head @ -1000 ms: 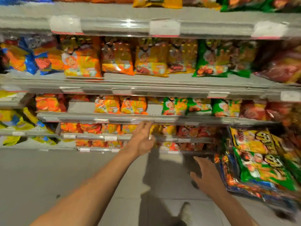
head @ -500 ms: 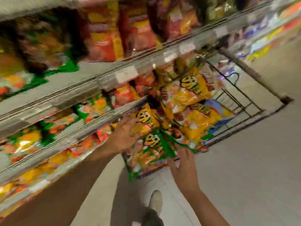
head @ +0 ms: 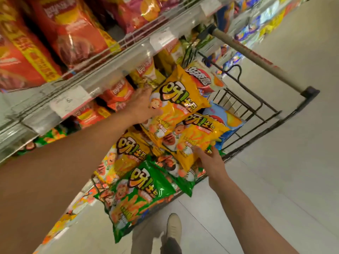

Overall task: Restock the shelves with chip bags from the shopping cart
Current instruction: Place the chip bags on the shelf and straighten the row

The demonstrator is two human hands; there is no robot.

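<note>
Both hands (head: 143, 107) newly on bags (head: 176, 105)

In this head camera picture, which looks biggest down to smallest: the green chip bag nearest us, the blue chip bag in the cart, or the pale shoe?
1. Green chip bag, though nearness inflates it.
2. Blue chip bag, partly covered.
3. Pale shoe.

Both arms bare to the frame's edge, no sleeves, no watch or rings in sight on the left hand (head: 142, 107) or the right hand (head: 211, 162). Down near the floor, a pale beige shoe (head: 173, 226) under a dark trouser cuff (head: 170, 245).
</note>
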